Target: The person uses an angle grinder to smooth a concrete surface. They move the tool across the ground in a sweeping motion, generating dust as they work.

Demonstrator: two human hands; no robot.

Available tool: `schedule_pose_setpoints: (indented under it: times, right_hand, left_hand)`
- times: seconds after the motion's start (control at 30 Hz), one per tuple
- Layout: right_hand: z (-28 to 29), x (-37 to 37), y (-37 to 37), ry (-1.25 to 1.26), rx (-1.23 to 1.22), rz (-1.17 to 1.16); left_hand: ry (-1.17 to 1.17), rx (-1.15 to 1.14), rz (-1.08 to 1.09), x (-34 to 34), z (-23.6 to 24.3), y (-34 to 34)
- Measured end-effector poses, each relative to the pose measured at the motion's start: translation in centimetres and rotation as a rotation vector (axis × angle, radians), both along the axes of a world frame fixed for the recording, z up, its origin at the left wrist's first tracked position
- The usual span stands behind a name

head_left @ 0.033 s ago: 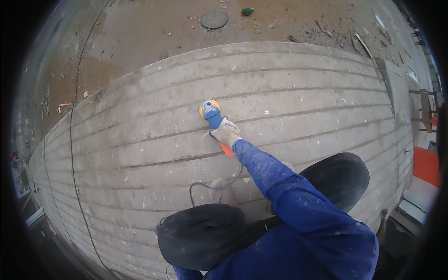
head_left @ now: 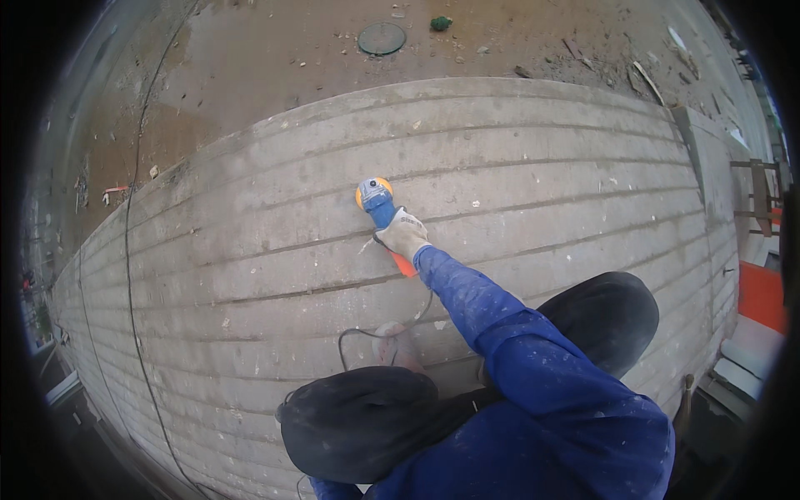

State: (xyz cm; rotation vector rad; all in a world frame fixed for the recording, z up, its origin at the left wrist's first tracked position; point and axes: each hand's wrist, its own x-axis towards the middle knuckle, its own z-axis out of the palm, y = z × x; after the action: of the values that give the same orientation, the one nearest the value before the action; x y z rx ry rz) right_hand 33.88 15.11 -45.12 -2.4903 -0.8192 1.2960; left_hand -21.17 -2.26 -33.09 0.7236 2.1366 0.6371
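My right hand (head_left: 406,233), in a pale work glove, is closed round the body of an angle grinder (head_left: 379,208). The tool has a blue body, a grey head, a yellow disc edge and an orange rear end. Its head rests on or just above the concrete steps (head_left: 533,183); the exact contact is hidden beneath it. A dark cord (head_left: 358,331) trails from its rear toward my left knee. Only a bit of blue sleeve (head_left: 333,489) shows of my left arm, at the lower edge; the left hand is out of sight.
My bent knees in dark trousers (head_left: 358,408) flank the steps. One shoe (head_left: 393,343) stands on a step. A long black cable (head_left: 131,275) crosses on the left. Beyond lies wet muddy ground with a round cover (head_left: 382,38). An orange-red panel (head_left: 762,297) stands at right.
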Motion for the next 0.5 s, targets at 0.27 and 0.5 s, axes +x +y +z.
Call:
schedule_pose_setpoints:
  times: [0.27, 0.5]
  right_hand:
    - [-3.6, 18.1, -0.4, -0.213, -0.002, -0.293]
    - [-5.9, 25.7, -4.4, -0.139, 0.106, -0.698]
  left_hand:
    - [0.000, -0.027, -0.054, 4.1, -2.6, 0.5]
    - [0.014, -0.072, -0.072, 5.8, -3.2, 0.7]
